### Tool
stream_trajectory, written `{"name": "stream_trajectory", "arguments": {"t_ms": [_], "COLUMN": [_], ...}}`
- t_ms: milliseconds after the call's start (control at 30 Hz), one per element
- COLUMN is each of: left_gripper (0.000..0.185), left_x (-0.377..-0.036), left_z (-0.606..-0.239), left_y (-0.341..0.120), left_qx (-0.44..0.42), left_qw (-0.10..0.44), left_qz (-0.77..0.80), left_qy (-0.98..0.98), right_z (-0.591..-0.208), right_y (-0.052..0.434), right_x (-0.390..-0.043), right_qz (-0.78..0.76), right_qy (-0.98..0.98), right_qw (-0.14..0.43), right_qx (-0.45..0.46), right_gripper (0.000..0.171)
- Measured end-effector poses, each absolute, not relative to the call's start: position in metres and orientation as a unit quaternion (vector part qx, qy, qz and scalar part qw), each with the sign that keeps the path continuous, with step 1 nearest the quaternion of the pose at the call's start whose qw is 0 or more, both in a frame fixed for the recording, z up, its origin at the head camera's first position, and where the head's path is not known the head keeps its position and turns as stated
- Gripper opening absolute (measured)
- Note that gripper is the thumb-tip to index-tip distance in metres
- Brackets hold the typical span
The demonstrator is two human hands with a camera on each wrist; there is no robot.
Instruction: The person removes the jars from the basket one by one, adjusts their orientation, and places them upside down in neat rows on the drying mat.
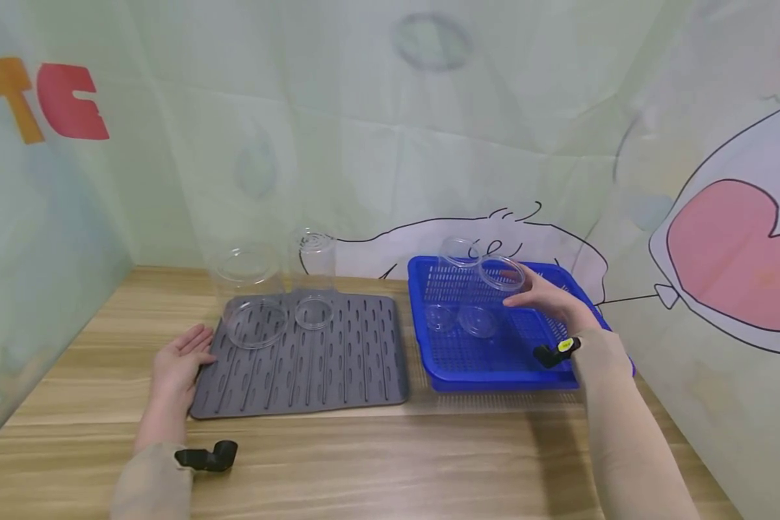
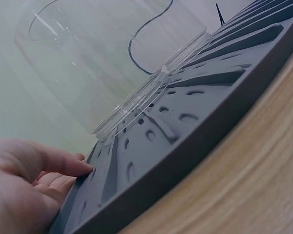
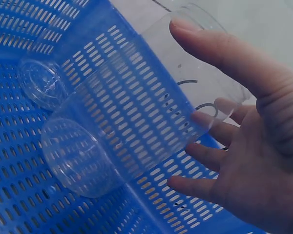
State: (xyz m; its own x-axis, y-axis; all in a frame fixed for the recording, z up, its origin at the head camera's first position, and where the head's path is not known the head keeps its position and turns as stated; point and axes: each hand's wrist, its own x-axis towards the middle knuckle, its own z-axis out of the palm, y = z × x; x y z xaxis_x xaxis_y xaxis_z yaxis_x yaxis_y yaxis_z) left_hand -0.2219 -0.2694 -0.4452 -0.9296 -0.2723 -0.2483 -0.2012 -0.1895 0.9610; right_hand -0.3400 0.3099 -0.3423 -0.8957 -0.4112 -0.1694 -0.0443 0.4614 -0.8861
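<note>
Standing inverted on the grey drying mat (image 1: 312,357) are a wide clear cup (image 1: 250,296) and a narrower clear cup (image 1: 313,278), both at the mat's far edge. The blue perforated basket (image 1: 494,354) is sitting just right of the mat on the wooden table (image 1: 377,462), holding two upright clear cups: a rear cup (image 1: 451,285) and a front cup (image 1: 490,296). The rear cup is standing just behind the front one.

The right wrist view is showing what the head view is not: fingers (image 3: 205,156) curling round the front cup's wall, thumb (image 3: 224,53) on its rim. The right hand (image 1: 549,300) is thus gripping that cup, forearm extending over the basket's near right corner.

The left hand (image 1: 178,361) is lying flat, fingers relaxed, fingertips (image 2: 80,168) touching the mat's left edge near the wide cup.
</note>
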Motion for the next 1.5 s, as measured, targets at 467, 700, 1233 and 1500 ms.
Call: {"name": "stream_trajectory", "arguments": {"t_ms": [467, 700, 1233, 1500], "left_gripper": [0.073, 0.073, 0.074, 0.073], "left_x": [-0.224, -0.223, -0.222, -0.223], "left_z": [-0.446, -0.447, -0.444, -0.445], "left_y": [-0.269, -0.269, -0.268, -0.268], "left_qx": [0.193, 0.191, 0.186, 0.19], "left_qw": [0.03, 0.028, 0.032, 0.032], "left_qz": [-0.743, -0.742, -0.744, -0.745], "left_qy": [-0.64, -0.642, -0.641, -0.639], "right_z": [-0.353, -0.354, -0.347, -0.333], "right_y": [0.306, 0.304, 0.302, 0.301], "right_x": [-0.345, -0.345, -0.34, -0.333], "right_qz": [-0.516, -0.522, -0.523, -0.528], "right_qy": [0.826, 0.825, 0.833, 0.836], "right_qw": [0.178, 0.17, 0.128, 0.095], "right_qx": [-0.137, -0.133, -0.127, -0.119], "right_gripper": [0.092, 0.086, 0.082, 0.088]}}
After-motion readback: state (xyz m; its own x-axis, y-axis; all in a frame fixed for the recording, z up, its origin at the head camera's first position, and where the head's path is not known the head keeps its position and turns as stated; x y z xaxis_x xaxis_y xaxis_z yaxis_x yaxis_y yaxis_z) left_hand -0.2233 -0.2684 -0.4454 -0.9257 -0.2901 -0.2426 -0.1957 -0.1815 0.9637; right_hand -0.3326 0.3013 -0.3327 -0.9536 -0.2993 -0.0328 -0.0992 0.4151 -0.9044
